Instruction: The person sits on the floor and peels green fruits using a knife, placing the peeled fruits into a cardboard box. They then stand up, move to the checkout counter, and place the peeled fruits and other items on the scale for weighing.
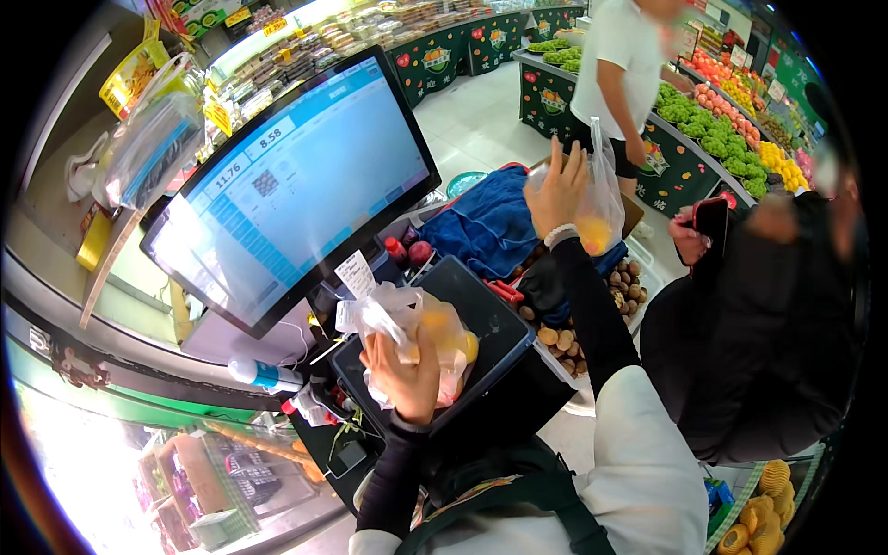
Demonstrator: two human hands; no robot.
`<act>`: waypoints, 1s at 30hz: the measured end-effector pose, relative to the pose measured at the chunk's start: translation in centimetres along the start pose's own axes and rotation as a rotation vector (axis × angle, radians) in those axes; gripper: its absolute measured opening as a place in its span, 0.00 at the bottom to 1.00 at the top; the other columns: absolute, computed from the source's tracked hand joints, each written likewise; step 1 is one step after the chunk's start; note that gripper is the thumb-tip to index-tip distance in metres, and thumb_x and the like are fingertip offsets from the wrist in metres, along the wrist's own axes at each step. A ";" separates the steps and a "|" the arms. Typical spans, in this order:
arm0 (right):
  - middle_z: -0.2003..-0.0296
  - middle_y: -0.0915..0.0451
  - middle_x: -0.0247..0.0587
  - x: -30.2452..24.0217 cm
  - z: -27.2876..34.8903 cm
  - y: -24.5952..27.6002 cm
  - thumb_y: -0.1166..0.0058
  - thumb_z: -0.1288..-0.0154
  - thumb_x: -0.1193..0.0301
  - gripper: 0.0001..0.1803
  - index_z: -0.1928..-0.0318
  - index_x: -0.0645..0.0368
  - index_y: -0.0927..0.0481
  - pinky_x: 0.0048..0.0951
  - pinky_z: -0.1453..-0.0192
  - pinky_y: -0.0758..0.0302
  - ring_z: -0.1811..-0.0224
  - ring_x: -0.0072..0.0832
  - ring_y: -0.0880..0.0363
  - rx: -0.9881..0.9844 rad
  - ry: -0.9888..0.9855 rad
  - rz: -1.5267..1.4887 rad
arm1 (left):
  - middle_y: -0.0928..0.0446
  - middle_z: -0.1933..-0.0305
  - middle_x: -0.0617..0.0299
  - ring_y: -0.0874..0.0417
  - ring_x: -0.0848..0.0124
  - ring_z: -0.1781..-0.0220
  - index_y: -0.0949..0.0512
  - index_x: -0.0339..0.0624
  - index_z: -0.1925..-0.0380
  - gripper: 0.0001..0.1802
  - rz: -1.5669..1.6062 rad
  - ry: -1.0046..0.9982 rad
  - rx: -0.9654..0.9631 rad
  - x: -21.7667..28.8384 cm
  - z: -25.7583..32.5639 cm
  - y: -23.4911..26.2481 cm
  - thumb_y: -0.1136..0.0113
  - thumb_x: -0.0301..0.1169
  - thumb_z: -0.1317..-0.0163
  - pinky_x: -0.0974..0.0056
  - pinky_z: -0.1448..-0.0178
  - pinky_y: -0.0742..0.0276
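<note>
On the black scale tray (502,326) sits a clear plastic bag of fruit (450,340), with yellow and reddish pieces showing through. My left hand (404,377) lies over its near left side, fingers bent around the crumpled plastic. Farther off to the right, my right hand (558,188) is raised with fingers stretched upward and a pale bracelet at the wrist. Beside it another clear plastic bag (601,190) stands tall, holding yellow-orange fruit; whether my palm touches it is hidden. A printed receipt (356,275) sticks up just behind the bag on the scale.
A large lit screen (305,176) rises behind the scale. Dark blue cloth (481,222) and walnuts (629,285) lie beyond the tray. At right a person in black holds a phone (709,225). Another person in a white shirt (610,65) stands by the fruit stands (703,125).
</note>
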State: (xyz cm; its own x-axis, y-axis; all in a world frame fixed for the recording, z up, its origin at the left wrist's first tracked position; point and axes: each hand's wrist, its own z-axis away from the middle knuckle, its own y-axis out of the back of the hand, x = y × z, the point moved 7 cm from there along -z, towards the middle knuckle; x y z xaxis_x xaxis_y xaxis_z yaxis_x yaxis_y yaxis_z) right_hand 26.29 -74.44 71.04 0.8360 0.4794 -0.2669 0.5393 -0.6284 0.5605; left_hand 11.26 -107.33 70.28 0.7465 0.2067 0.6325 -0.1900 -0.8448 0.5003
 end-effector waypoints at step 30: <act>0.79 0.30 0.26 -4.3 -12.5 16.0 0.58 0.34 0.78 0.18 0.46 0.59 0.21 0.15 0.79 0.46 0.82 0.10 0.42 -0.124 -0.022 -1.227 | 0.22 0.59 0.60 0.21 0.74 0.62 0.27 0.39 0.49 0.13 0.821 0.238 0.379 -2.7 -1.0 12.7 0.46 0.29 0.32 0.70 0.62 0.23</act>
State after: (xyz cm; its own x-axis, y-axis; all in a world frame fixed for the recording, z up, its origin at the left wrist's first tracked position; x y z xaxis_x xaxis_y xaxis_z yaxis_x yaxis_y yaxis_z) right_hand 30.01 -78.86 90.97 -0.2144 0.6999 -0.6813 0.9562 0.2927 -0.0002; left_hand 6.19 -118.16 75.48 0.3121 -0.4661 0.8279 -0.3476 -0.8670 -0.3571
